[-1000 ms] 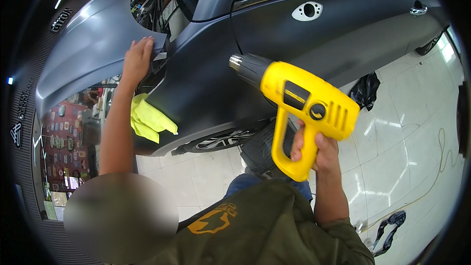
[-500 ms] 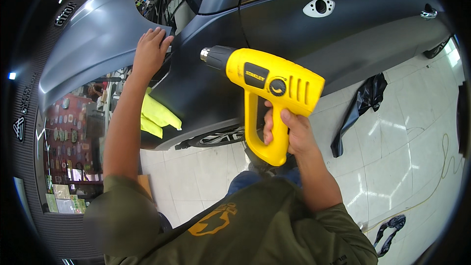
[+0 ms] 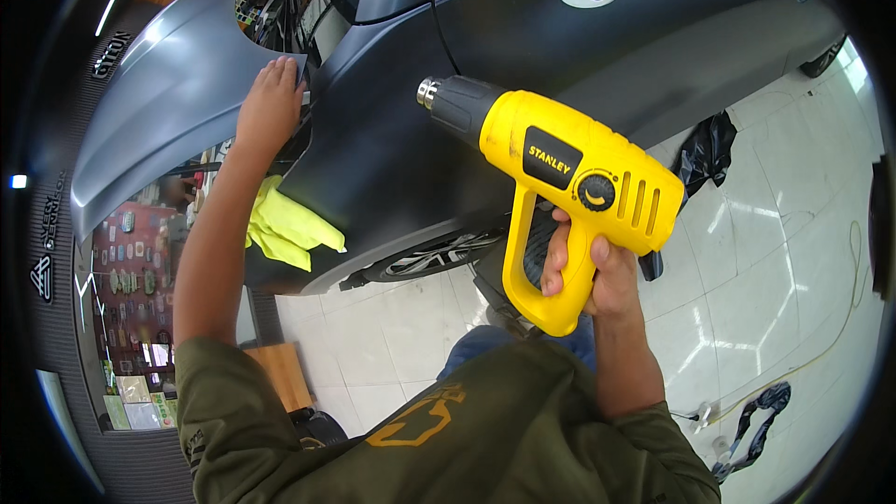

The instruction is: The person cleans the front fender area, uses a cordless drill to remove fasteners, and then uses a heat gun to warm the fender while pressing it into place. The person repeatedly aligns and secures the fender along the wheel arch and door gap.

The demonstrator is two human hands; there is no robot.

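The right hand (image 3: 607, 275) grasps the yellow heat gun (image 3: 569, 154) by its handle, right of the lime cloth (image 3: 289, 221). Above that cloth, the left hand (image 3: 271, 110) lies on the grey car panel's (image 3: 187, 75) corner, fingers extended — whether it grips, I cannot tell.

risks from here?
The yellow heat gun in the right hand points roughly toward the left hand; if hot, it could burn those fingers on the grey hood. The yellow-green cloth on the dark fender might slip off. The black scrap on the floor may be a slip hazard.
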